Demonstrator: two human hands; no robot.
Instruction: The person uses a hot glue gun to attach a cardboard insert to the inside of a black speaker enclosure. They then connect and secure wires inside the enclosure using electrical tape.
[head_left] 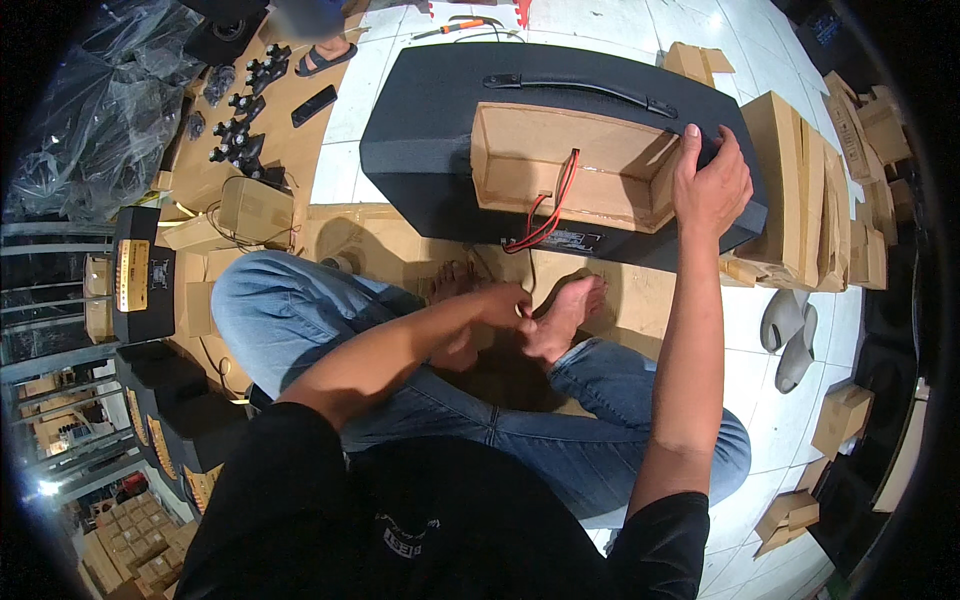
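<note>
A large black cabinet, apparently a speaker box (420, 120), lies in front of me with a black strap handle (580, 92) along its top. A rectangular opening (570, 195) shows bare wood inside. Red and black wires (560, 205) come out of it and hang over the near edge. My right hand (712, 185) rests on the cabinet beside the opening's right end, thumb and fingers apart. Beside my bare foot (570, 310) my left hand (505, 303) is closed, its fingers curled; whatever it may hold is hidden.
Cardboard (390, 235) covers the floor under me. Folded cartons (785, 190) stand at the right, near grey slippers (790, 340). At the far left lie a phone (314, 106) and several black clamp-like parts (235, 145). Another person's sandalled foot (328, 55) and an orange-handled tool (448, 29) are beyond.
</note>
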